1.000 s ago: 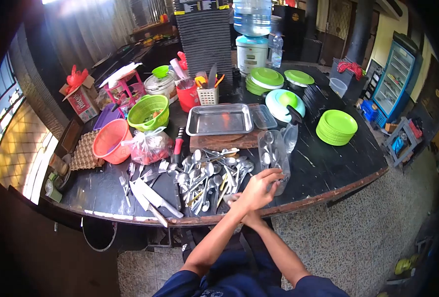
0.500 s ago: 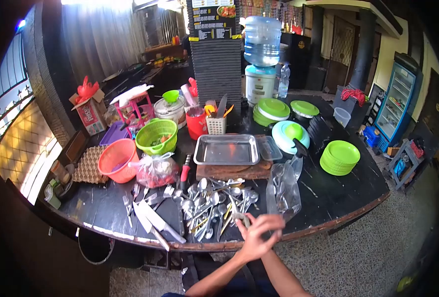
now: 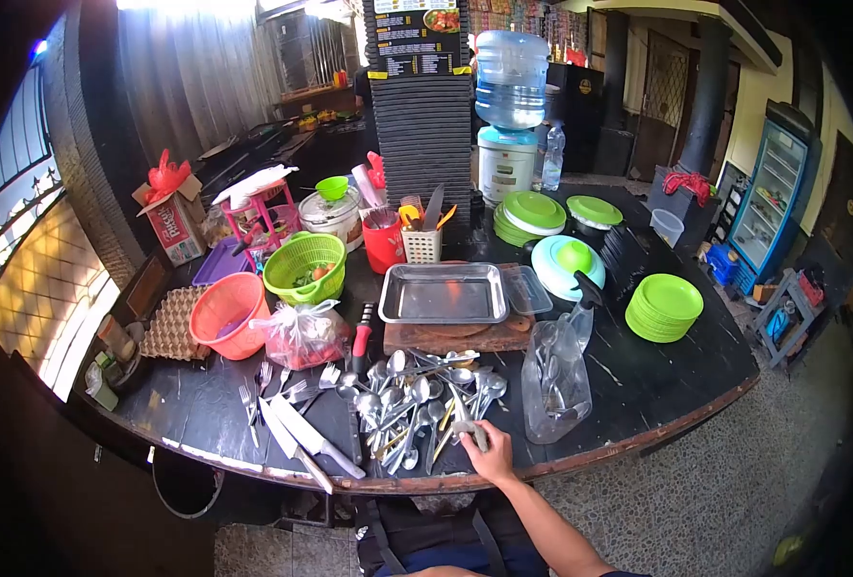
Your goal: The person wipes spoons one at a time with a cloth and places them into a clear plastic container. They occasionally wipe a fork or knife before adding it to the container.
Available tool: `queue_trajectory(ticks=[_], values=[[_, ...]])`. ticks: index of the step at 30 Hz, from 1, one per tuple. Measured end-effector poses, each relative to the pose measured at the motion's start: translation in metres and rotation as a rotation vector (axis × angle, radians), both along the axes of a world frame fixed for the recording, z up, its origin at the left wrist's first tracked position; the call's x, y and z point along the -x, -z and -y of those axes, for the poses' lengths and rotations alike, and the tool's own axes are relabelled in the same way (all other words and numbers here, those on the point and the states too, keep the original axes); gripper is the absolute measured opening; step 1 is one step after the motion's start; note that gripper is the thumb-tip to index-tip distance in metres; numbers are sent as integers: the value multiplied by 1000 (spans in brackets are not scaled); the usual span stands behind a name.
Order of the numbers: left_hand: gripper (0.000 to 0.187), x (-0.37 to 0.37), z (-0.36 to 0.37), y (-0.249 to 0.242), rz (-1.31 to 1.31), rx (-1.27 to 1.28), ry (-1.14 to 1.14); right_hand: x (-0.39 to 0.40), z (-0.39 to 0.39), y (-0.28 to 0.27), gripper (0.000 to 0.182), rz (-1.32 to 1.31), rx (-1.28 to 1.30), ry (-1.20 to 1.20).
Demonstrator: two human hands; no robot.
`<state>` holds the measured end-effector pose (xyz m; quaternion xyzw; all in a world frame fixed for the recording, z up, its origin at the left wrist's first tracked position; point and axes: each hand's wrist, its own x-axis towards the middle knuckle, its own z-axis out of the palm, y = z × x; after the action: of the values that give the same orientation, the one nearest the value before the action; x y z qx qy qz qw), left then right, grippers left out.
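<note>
My right hand (image 3: 491, 454) is closed around a small grey cloth-like piece (image 3: 472, 433) at the right edge of the cutlery pile, close to the table's front edge. Many spoons (image 3: 419, 389) lie jumbled there, some with gold-coloured handles. A clear plastic bag (image 3: 556, 394) with spoons inside rests just right of the pile. On the left are loose forks (image 3: 247, 401) and two large knives (image 3: 296, 428), side by side. My left hand is out of view; only a sliver of skin shows at the bottom edge.
Behind the pile, a metal tray (image 3: 444, 293) sits on a wooden board (image 3: 407, 337). Green plates (image 3: 664, 308) are stacked at the right. Left of the tray are a green basket (image 3: 287, 279), an orange bowl (image 3: 224, 332) and egg trays (image 3: 171, 322). A water dispenser (image 3: 506, 163) stands behind.
Both hands were close together above the table's front edge. My left hand has since left the view, and my right hand has moved to the spoons, closed on the grey piece.
</note>
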<state>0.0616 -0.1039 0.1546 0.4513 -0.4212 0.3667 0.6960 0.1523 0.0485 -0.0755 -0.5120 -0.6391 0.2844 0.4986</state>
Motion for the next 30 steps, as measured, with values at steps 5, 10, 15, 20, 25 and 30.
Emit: queue_trajectory(ticks=[5, 10, 15, 20, 25, 30], values=[[45, 8, -9, -9, -110, -101, 42, 1, 0, 1, 28, -7, 8, -10], [48, 12, -14, 20, -217, -159, 38, 2, 2, -4, 27, 37, 5, -40], [64, 66, -10, 12, -208, -299, 24, 2, 2, -4, 27, 40, -8, -46], [63, 113, 2, -29, -677, -552, -588, 2, 2, -7, 26, 62, -17, -57], [64, 120, -3, -73, -1167, -931, -309, 4, 3, -15, 24, 63, -8, -69], [61, 121, -17, -84, -1123, -1042, -270, 4, 2, -12, 23, 55, -20, -49]])
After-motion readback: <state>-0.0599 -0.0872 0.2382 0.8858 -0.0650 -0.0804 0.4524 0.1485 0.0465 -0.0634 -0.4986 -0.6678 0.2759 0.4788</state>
